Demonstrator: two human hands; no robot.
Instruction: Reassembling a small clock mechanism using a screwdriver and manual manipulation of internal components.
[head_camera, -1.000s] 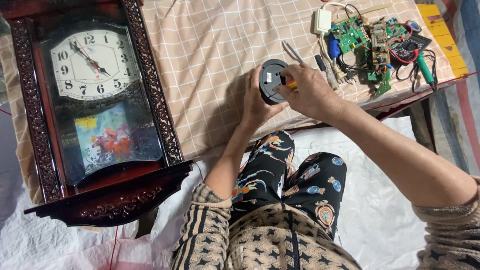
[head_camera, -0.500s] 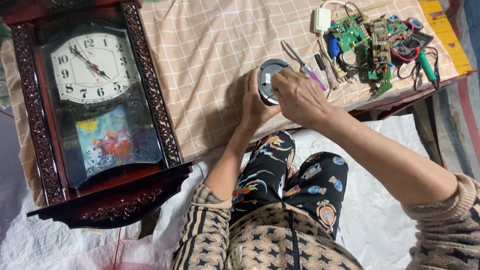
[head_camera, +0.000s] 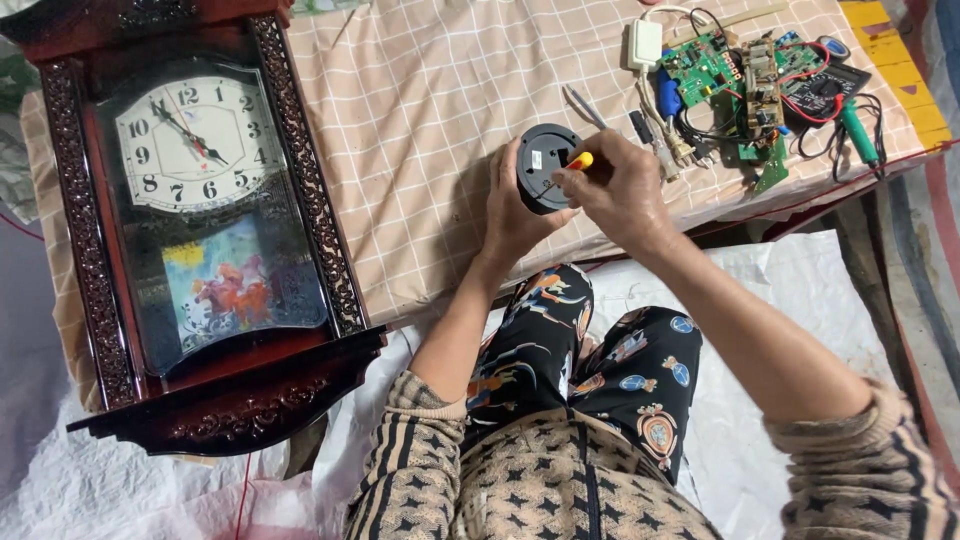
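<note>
Item one: our left hand cups a round black plastic disc-shaped casing from the left side, fingers wrapped behind its rim, thumb hidden, so we cannot tell how tightly they press. The casing stands tilted on edge just above the near side of the low table covered in beige checked cloth.

Item two: our right hand pinches a small screwdriver with a yellow-and-red handle between thumb and forefinger, its tip set against the casing's face; the other fingers are curled in together.

Item three: a dark red carved wooden wall clock with a white dial and painted glass panel lies flat at the table's left, well apart from the hands.

Item four: green circuit boards with red and black wires lie at the far right corner, a white rectangular adapter just beside them.

Item five: metal tweezers lie near the casing.
</note>
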